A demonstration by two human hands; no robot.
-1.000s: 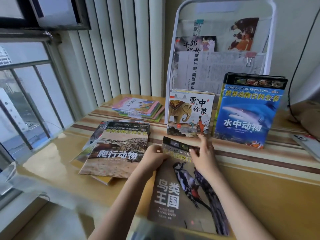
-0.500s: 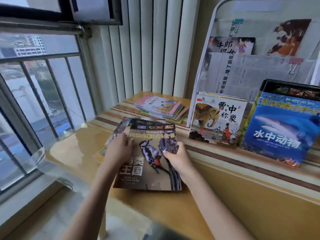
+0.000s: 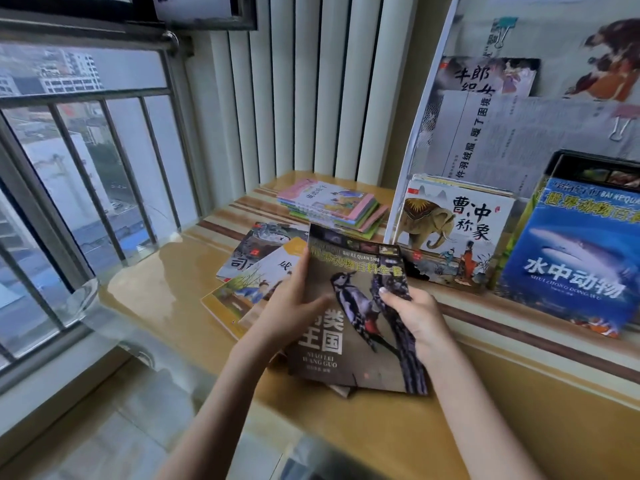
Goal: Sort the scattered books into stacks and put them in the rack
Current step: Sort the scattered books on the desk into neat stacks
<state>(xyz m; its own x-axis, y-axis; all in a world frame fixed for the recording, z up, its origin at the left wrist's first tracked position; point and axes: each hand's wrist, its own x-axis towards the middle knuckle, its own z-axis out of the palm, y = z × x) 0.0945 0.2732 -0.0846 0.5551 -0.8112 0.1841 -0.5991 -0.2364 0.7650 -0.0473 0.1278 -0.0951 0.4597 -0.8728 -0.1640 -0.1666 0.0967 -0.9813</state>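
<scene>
Both hands hold a dark, glossy woodpecker-cover book (image 3: pixel 360 317) by its side edges: the left hand (image 3: pixel 294 306) grips the left edge, the right hand (image 3: pixel 412 317) pinches the right. Beneath and left of the left hand lie scattered illustrated picture books (image 3: pixel 256 271). Beyond the right hand, an elephant-cover book (image 3: pixel 453 233) and a blue shark-cover book (image 3: pixel 571 251) stand in the white metal rack (image 3: pixel 420 109).

Both forearms outstretched, left hand (image 3: pixel 294 306) and right hand (image 3: pixel 414 318) with fingers curled, thumbs uppermost.
</scene>
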